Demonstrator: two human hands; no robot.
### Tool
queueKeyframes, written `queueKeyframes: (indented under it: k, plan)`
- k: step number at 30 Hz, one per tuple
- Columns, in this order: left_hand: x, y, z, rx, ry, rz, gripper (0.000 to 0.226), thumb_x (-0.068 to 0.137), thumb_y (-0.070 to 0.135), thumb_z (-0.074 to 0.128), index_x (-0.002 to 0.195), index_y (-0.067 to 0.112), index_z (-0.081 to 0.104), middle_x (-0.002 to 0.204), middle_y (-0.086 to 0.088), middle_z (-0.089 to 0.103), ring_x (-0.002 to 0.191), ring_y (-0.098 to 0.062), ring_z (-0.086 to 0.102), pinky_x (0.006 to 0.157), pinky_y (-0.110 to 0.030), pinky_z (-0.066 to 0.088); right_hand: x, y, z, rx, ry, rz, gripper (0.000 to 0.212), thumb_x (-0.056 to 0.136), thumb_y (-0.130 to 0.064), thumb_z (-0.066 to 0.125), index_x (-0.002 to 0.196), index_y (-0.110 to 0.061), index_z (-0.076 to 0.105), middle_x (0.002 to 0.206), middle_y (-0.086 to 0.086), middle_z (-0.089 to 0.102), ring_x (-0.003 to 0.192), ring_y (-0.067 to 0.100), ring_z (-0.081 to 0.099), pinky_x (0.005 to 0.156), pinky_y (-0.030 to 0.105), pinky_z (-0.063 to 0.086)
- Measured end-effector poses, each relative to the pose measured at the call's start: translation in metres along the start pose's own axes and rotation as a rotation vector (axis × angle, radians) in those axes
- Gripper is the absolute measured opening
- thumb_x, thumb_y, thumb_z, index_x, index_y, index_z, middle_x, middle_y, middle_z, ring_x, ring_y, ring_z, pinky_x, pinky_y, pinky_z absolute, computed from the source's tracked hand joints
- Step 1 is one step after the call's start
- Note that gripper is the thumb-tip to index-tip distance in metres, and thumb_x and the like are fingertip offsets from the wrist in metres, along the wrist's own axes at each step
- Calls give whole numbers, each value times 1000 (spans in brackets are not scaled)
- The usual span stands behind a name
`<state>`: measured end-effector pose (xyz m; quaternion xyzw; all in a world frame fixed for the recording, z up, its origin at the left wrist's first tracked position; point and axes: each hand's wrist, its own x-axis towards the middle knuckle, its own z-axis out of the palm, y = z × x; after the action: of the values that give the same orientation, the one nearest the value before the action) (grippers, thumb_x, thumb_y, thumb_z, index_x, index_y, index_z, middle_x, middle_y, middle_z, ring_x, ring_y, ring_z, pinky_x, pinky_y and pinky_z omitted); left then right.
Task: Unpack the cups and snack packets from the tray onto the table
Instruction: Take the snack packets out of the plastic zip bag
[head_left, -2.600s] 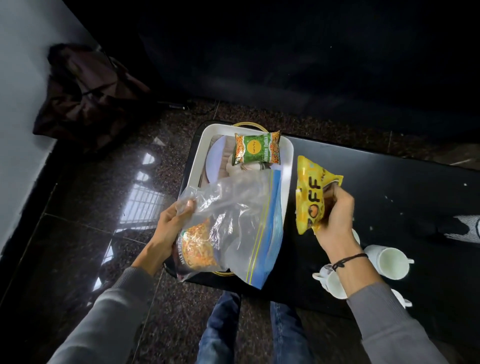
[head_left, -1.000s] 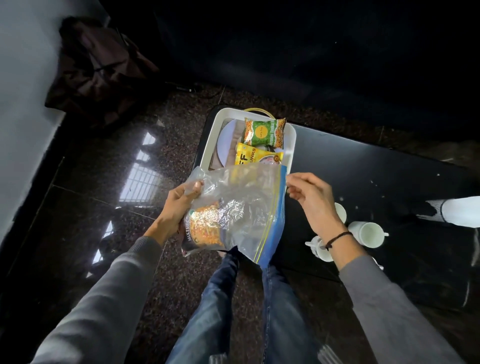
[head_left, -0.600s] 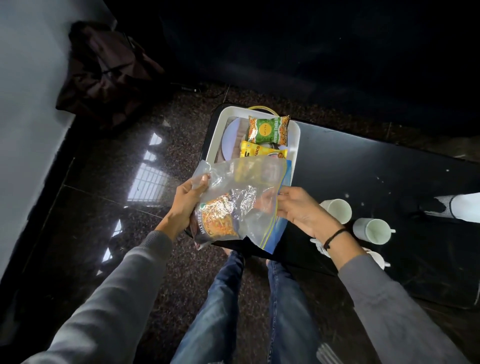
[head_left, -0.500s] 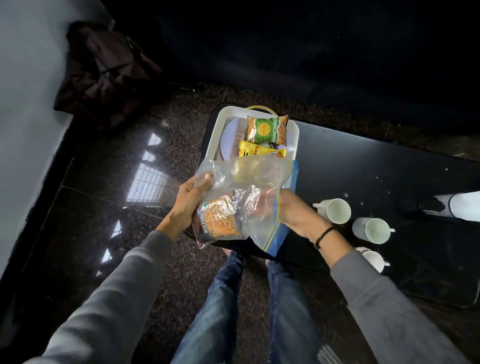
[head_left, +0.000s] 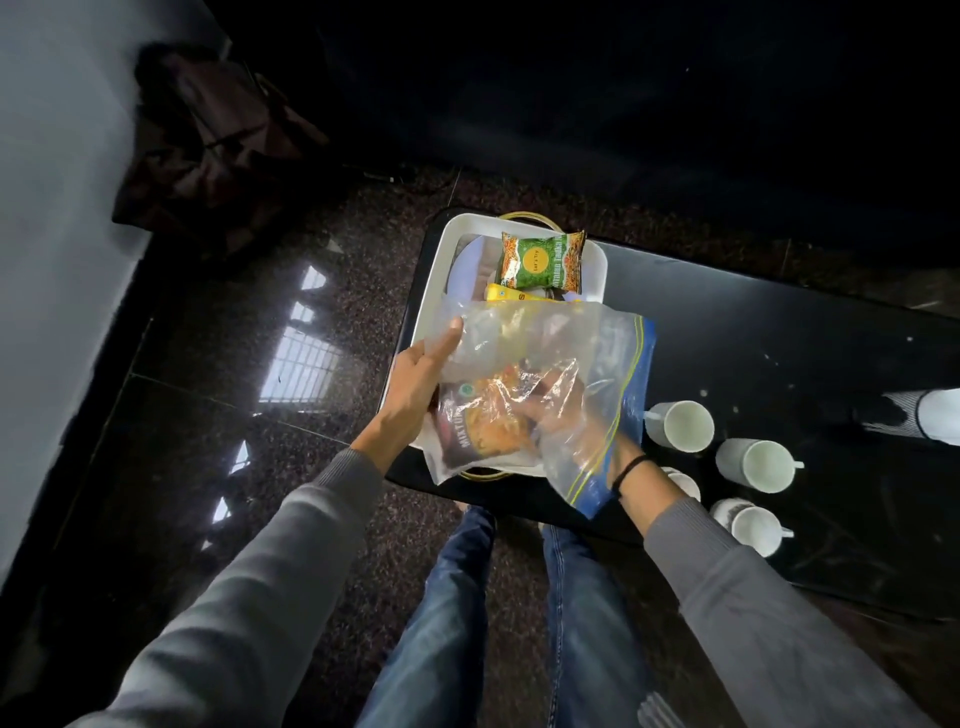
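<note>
Clear zip bag (head_left: 597, 353) held up over the near half of the white tray (head_left: 431, 291), sagging past the near edge of the black table (head_left: 753, 322) toward the jeans-clad legs (head_left: 452, 597). Left hand (head_left: 415, 374) gripping the bag's far-left rim, thumb on top of the plastic. Right hand (head_left: 561, 421) inside the bag, in through the blue-striped mouth on the right, fingers curled at the mixture packet (head_left: 483, 431) in the bag's near-left corner. Clamped on the packet or only touching it: cannot tell through the crumpled film. Tray at the left end of the table, left wall just inside the table's left edge, gold handle (head_left: 524, 215) at its far end close to the far edge. Green packet (head_left: 543, 262) flat in the tray's far end. Yellow packet (head_left: 506, 294) just nearer, mostly hidden behind the bag. Four white cups (head_left: 678, 425) clustered just right of the right wrist, close to the near edge, one half hidden by the wrist. Bare tabletop right of the tray and beyond the cups. Speckled floor (head_left: 260, 312) left of the table, with a dark bundle (head_left: 208, 140) far left against the wall.
</note>
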<state>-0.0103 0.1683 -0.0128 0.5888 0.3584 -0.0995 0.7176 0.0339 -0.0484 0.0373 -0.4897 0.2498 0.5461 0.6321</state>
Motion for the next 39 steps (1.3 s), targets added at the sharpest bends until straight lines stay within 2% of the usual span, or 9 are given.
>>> queueKeyframes:
  k: [2, 4, 8, 12, 15, 18, 22, 28, 39]
  plan:
    - [4, 0, -5, 155, -62, -74, 82, 72, 84, 64, 75, 2, 71, 62, -15, 58, 50, -23, 48, 51, -29, 42, 3, -5, -7, 148, -121, -3, 118, -5, -59, 97, 102, -16, 72, 83, 9, 76, 76, 20, 70, 77, 28, 50]
    - [9, -1, -12, 240, -160, -140, 79, 69, 87, 64, 80, 9, 73, 58, -6, 50, 51, -17, 37, 49, -24, 31, 11, -7, -16, 209, -110, -53, 134, 2, -60, 98, 124, -17, 64, 111, 14, 73, 103, 31, 69, 94, 40, 51]
    - [8, -1, -24, 265, -365, -201, 62, 70, 64, 84, 90, 6, 80, 73, -3, 68, 65, -23, 34, 58, -30, 30, 25, -21, -25, 129, 189, -187, 44, 93, -35, 72, 126, -9, 60, 102, 11, 56, 85, 27, 58, 79, 39, 49]
    - [4, 0, -31, 323, -216, -212, 64, 65, 58, 87, 87, -2, 77, 90, -16, 66, 61, -16, 42, 55, -27, 32, 31, -37, -41, -169, 382, -405, 10, 99, -10, 62, 105, -16, 68, 84, 0, 72, 76, 21, 68, 67, 34, 57]
    - [4, 2, -34, 253, -96, -214, 34, 88, 43, 74, 90, 10, 81, 105, -11, 73, 94, -23, 56, 82, -38, 41, 31, -40, -60, -320, 523, -359, 16, 104, -18, 57, 91, -25, 63, 75, -14, 75, 71, 5, 72, 59, 22, 56]
    - [6, 1, -36, 150, -15, -190, 20, 96, 20, 64, 87, 11, 80, 108, -9, 78, 106, -22, 67, 88, -33, 48, 31, -40, -75, -271, 552, -341, 7, 104, -27, 60, 105, -29, 67, 106, -3, 77, 92, 10, 76, 78, 33, 63]
    - [9, -1, -42, 85, 174, -151, 29, 92, 5, 50, 66, 7, 63, 63, 0, 73, 67, -11, 73, 75, -34, 50, 24, -34, -77, -237, 653, -333, 38, 106, -33, 54, 143, -23, 51, 135, 7, 63, 118, 25, 66, 103, 47, 55]
    - [13, -3, -48, -49, 417, -79, 39, 72, 3, 44, 41, 28, 38, 39, 16, 35, 38, -3, 32, 41, -19, 24, 28, -14, -61, -642, 883, -446, 14, 109, -26, 45, 109, -13, 47, 106, 11, 65, 100, 31, 65, 82, 40, 50]
    - [10, -7, -42, -39, 447, -95, 49, 75, -3, 42, 40, 28, 30, 40, 16, 26, 37, -3, 21, 38, -15, 15, 63, 10, -38, -802, 455, -181, 17, 104, -32, 55, 113, -19, 61, 117, 5, 72, 107, 26, 68, 94, 46, 56]
